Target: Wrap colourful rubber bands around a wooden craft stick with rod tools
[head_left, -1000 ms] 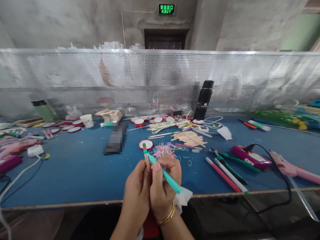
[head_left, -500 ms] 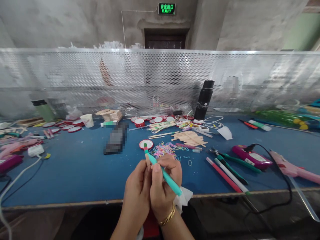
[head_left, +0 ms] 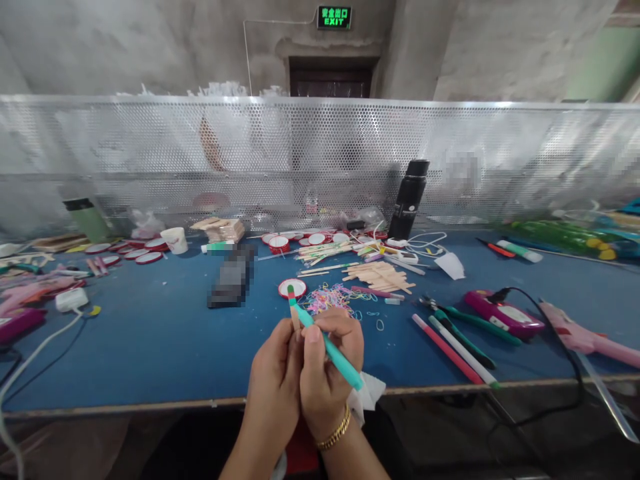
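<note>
Observed: my left hand [head_left: 274, 375] pinches a flat wooden stick [head_left: 295, 320], green-and-red-ended; my right hand [head_left: 327, 370] grips a slim turquoise marker [head_left: 344, 365], tip at the stick.

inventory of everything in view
held marker: one, turquoise, front
held craft stick: one, tan-red-green, front
rubber bands: many, multicoloured, centre
red-rimmed discs: many, white, rear and centre
loose craft sticks: many, tan, right
other markers: several, red and white, right
pliers: one, green, right
glue guns: two, pink, both sides
flasks: two, black and green, rear
paper cup: one, white, left
exit sign: one, green, wall
table: one, blue, beneath
mesh panel: one, silver, behind
small clutter: uncountable, mixed, rear
left hand: one, bare, front
right hand: one, bare, front
</note>
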